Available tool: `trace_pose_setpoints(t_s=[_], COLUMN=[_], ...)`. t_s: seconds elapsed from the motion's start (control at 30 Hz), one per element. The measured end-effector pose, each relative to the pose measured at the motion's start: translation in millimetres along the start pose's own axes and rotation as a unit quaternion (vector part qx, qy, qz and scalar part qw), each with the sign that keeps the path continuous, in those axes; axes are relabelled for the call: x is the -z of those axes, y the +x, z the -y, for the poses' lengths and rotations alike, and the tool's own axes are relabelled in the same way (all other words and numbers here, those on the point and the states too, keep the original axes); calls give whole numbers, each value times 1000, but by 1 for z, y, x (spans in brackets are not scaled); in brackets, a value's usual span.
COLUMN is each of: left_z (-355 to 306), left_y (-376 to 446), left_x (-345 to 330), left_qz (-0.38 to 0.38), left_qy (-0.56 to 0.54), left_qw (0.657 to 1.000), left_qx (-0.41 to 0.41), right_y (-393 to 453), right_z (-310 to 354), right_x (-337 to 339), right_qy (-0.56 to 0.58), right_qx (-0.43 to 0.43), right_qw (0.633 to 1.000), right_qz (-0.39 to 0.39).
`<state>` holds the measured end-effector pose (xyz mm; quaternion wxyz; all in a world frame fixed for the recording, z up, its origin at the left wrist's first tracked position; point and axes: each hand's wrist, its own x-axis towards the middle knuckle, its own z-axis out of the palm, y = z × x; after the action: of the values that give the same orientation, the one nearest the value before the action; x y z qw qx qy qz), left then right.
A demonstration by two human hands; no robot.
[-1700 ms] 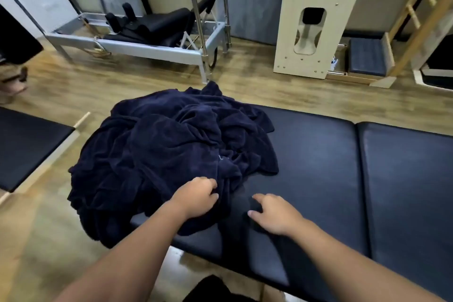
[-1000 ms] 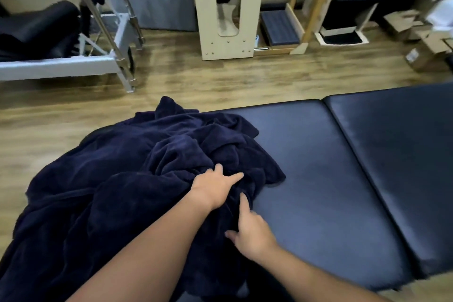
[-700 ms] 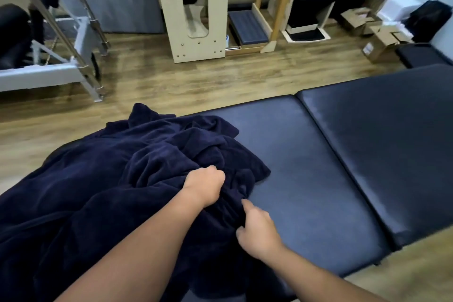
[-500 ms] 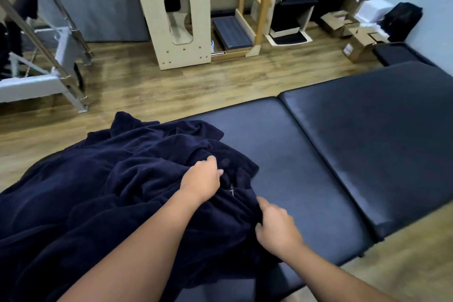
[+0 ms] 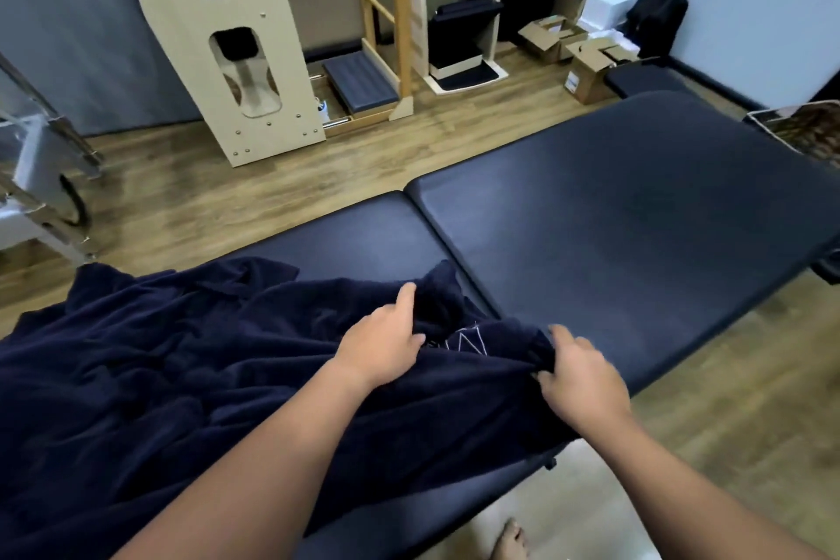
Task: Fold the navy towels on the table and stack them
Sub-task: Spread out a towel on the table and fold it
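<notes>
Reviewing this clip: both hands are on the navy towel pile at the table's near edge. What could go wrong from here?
1. The navy towels are one tangled heap; the right hand pinches a bunched edge, so pulling may drag several at once.
2. The heap overhangs the table at its near edge; a tug could slide it to the floor.
3. The left hand holds loosely, so the pile may shift.

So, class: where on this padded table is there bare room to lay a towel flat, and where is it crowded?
Free: the right-hand cushion of the table, from the centre seam to its far right end, lies bare. A bare strip also runs behind the navy towels on the left cushion. Crowded: the left cushion's near side, where the heap lies and the left hand and right hand grip cloth.
</notes>
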<state>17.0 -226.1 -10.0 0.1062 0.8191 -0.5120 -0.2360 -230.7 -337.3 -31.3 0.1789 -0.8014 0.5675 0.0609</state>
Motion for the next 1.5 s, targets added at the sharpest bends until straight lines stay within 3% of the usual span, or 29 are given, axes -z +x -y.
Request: trace_pose_setpoints(t_s=[0.1,0.17,0.23,0.3,0.4,0.5,0.63,0.83,1.03,1.13,1.2,1.3,1.37,1.43,1.5], left_z=[-17,-22,-20,-15,-9,-8,-12,-43,-93,-122,-143,-161,-168,-173,-181], left_y=[2,-2,-11,-19,-23,-13,11,61,105,120,131,150,160,166,173], left_x=[-18,-27,-36,-45,-50,-42,-30,-17,-22,-32,-41,-65,-79,-88,-98], left_qz=[113,189,231,249,220,161,127,92,73,107,151,165,160,181,172], left_qy=[144,200,244,259,203,128,100,55,6,-30,-37,-57,-11,42,72], left_qw=[982,960,940,931,950,973,985,994,995,990,986,984,986,979,976], left_qx=[44,59,66,66,90,101,53,-15,-75,-87,-68,11,47,79,117], right_y=[5,0,-7,-10,-10,-5,9,34,65,86,100,122,136,147,157], right_z=[-10,-12,-11,-6,2,5,3,-8,-61,-100,-131,-168,-183,-190,-199], right_x=[-7,-18,-27,-34,-43,-42,-26,8,40,59,71,77,79,77,73], right_qy=[-74,-100,-80,-54,-33,-53,-56,-52,-61,-46,-40,-57,21,123,147], right_qx=[27,77,140,173,181,177,169,121,51,0,-33,-59,-56,-51,-14], right_qw=[996,992,986,983,978,978,979,991,997,997,997,997,996,988,986], right_qz=[31,11,-31,10,98,94,95,35,-21,-62,-60,13,72,80,84])
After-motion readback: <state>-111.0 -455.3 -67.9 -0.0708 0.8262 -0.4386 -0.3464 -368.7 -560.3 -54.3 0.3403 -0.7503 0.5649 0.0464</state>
